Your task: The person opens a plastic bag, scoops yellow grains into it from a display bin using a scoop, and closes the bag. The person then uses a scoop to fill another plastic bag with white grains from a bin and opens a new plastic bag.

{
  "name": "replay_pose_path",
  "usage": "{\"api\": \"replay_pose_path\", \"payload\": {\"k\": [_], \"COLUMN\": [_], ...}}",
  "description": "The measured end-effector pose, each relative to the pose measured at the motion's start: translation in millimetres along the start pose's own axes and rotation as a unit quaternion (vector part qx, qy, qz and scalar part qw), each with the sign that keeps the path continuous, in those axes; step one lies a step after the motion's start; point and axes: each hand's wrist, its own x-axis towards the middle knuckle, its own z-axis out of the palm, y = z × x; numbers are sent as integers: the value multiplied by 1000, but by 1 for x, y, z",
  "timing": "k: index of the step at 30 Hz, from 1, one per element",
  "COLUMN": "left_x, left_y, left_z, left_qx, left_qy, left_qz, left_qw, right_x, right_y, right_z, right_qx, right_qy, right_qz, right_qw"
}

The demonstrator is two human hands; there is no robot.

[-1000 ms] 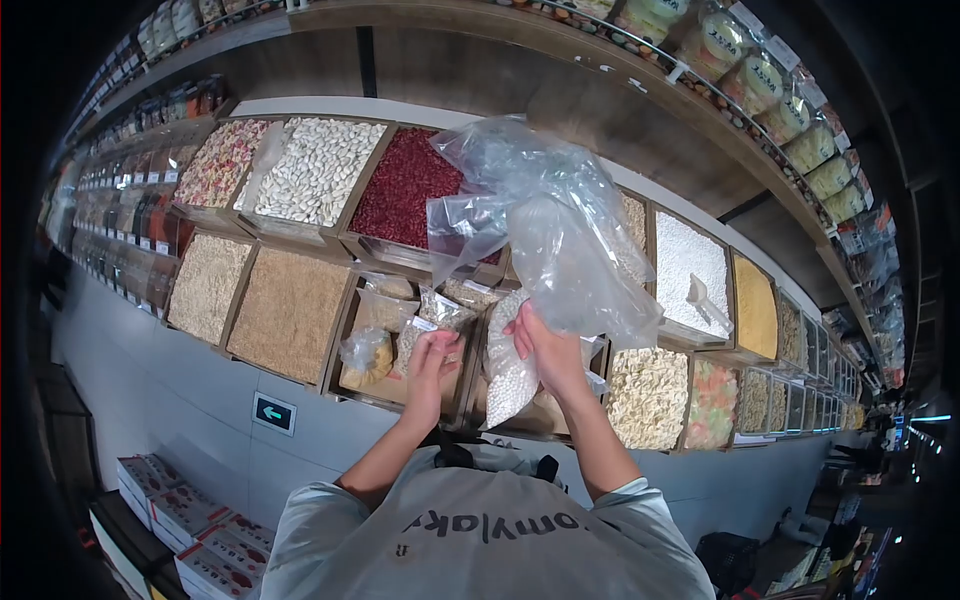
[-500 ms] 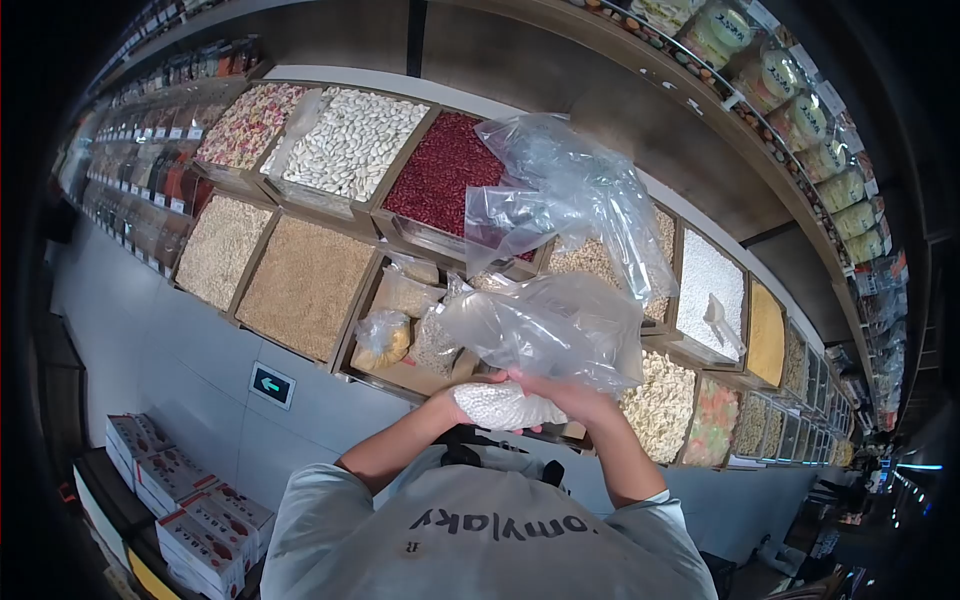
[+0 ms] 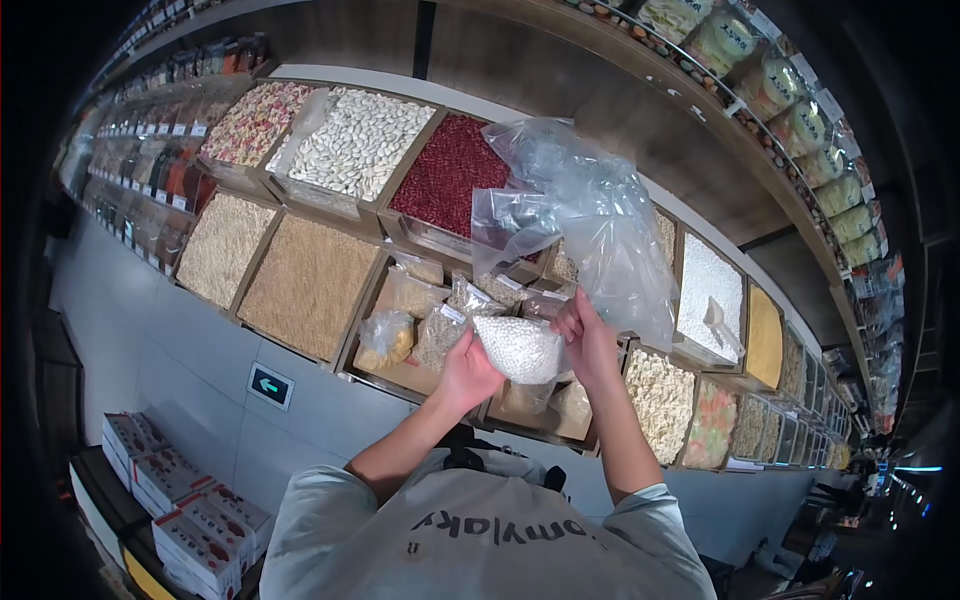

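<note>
A clear plastic bag of small white pearls [image 3: 520, 350] is held up between my hands, over a compartment of small packed bags. My left hand [image 3: 470, 374] cups its left side, thumb up against the plastic. At the bag's right end, my right hand [image 3: 592, 345] is closed with curled fingers, seemingly on the gathered plastic, though the grip itself is partly hidden. Behind my hands, small bags of grains [image 3: 440, 335] lie in the compartment. Loose clear plastic bags [image 3: 590, 210] are heaped beyond, over the red beans [image 3: 450, 175] and a neighbouring bin.
Bins of white beans [image 3: 365, 140], brown grain [image 3: 305, 275] and pale flakes [image 3: 660, 390] surround the compartment. A scoop [image 3: 718, 325] rests in the white-grain bin [image 3: 708, 285]. Shelves of packaged goods [image 3: 800, 115] run overhead right. Printed boxes [image 3: 210, 530] are stacked lower left.
The white-pearl bag has been lifted and turned upward. Its loose plastic no longer spreads over the compartment. My hands have moved apart, the right one up and forward.
</note>
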Motion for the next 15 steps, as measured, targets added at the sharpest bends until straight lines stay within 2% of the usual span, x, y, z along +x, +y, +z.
{"api": "replay_pose_path", "payload": {"k": [2, 4, 6, 7, 9, 10, 12, 13, 15], "left_x": [16, 33, 44, 47, 40, 34, 26, 27, 29], "left_y": [-4, -7, -9, -10, -11, -8, -1, -1, -2], "left_z": [-30, -53, -54, -54, -17, -1, 20, 21, 22], "left_qx": [0, -17, 47, 45, -7, -8, 129, 129, 183], "left_qy": [2, -25, -25, -25, 71, 71, -121, -121, -33], "left_qz": [0, -4, 4, 5, -129, -129, -252, -254, -161], "left_qw": [1000, 1000, 999, 999, 989, 989, 951, 951, 969], "right_x": [7, 9, 14, 16, 22, 28, 38, 37, 31], "right_y": [-3, -6, -5, -6, -9, -7, -3, -2, -5], "right_z": [7, 12, 6, 2, -10, -15, -22, -23, -17], "right_qx": [72, 75, 69, 67, 95, 95, 164, 165, 141], "right_qy": [-48, -33, -158, -158, -323, -323, -483, -483, -458], "right_qz": [29, 50, 42, 43, 56, 56, 85, 84, 91], "right_qw": [996, 995, 984, 984, 940, 940, 856, 856, 873]}}
